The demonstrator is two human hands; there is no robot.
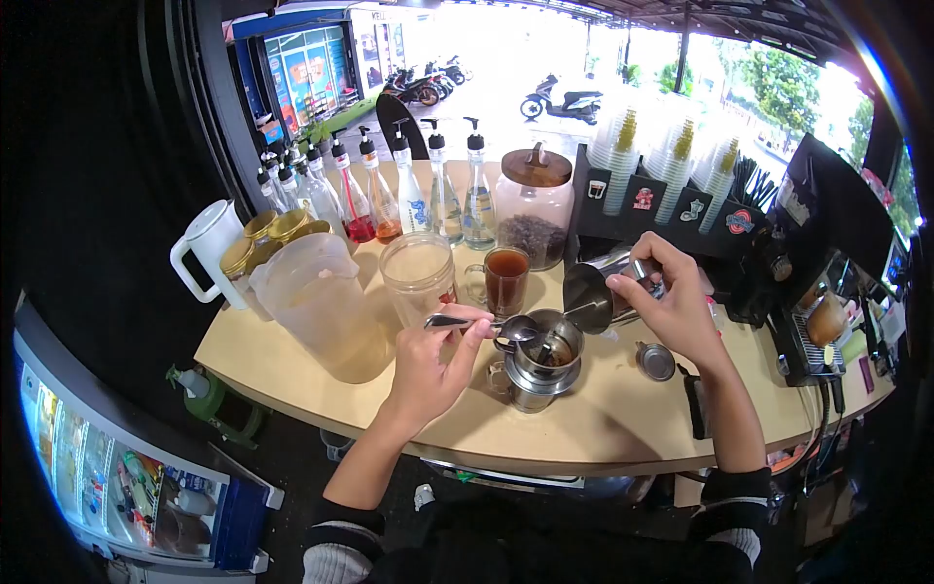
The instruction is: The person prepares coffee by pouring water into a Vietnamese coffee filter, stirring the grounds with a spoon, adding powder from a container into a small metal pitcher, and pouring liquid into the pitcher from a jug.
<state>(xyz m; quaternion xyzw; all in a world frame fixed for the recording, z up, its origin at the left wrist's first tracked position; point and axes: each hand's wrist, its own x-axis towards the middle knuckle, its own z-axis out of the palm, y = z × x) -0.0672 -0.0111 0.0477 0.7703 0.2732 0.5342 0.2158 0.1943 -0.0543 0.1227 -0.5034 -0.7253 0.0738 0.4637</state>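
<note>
The left hand (433,378) holds a spoon (519,329) above a metal filter (547,370), which sits between the 2 hands. The right hand (679,307) holds a metal pitcher (587,297) tilted toward it. Beyond the left hand stands a glass mug (507,282) of brown liquid; to that hand's left, a plastic jug (316,311).

- Your left sleeve (341,538), at 7 o'clock, is black with a thin pale stripe and a grey band.
- Your right sleeve (730,521), between 4 and 5 o'clock, matches.
- Your left grip (436,375) and right grip (676,307) are bare.
</note>
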